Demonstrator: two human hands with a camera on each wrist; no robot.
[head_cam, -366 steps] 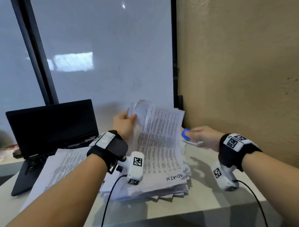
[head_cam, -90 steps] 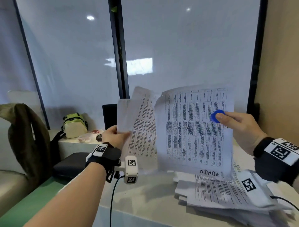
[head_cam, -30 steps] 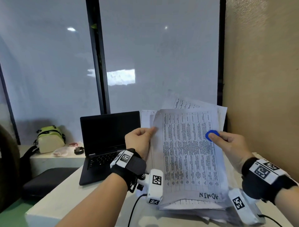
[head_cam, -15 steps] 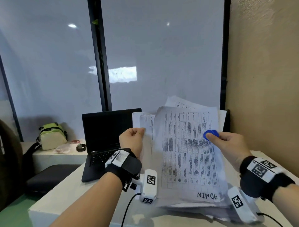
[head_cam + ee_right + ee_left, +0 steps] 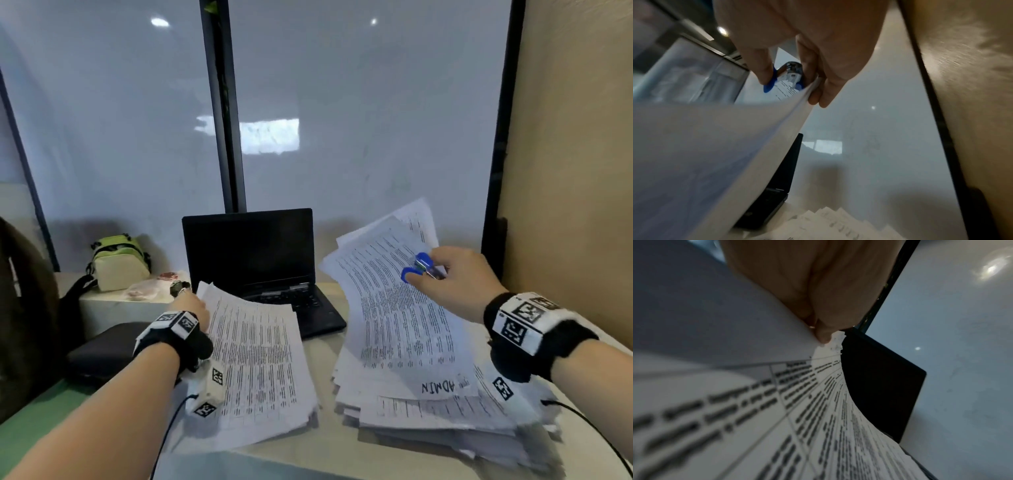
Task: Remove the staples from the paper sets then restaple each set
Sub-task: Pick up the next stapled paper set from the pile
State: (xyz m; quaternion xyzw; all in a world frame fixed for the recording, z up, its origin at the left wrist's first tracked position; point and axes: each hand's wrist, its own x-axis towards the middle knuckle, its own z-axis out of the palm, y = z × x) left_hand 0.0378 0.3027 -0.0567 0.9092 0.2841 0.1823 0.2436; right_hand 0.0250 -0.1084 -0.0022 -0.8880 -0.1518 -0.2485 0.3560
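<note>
The person's left hand [image 5: 191, 308] pinches the far left corner of a printed paper set [image 5: 260, 356] that lies on the left pile on the white table [image 5: 329, 452]; the left wrist view shows the thumb and fingers [image 5: 824, 335] closed on that corner, the sheet curving down toward the table. The right hand [image 5: 455, 281] grips a blue staple remover [image 5: 419, 267] and, in the same hold, the far end of another paper set [image 5: 400, 308], which is lifted at that end and arches down to the right stack of papers [image 5: 428, 411], where "ADMIN" is handwritten near its lower edge. In the right wrist view the fingers [image 5: 760, 65] curl round the remover and the sheets pass between thumb and fingers. An open black laptop [image 5: 253, 253] stands behind and between the two piles, its screen dark. Farther left, a green bag [image 5: 116, 263] sits on a low ledge and a dark pouch [image 5: 102, 349] lies beside the table.
</note>
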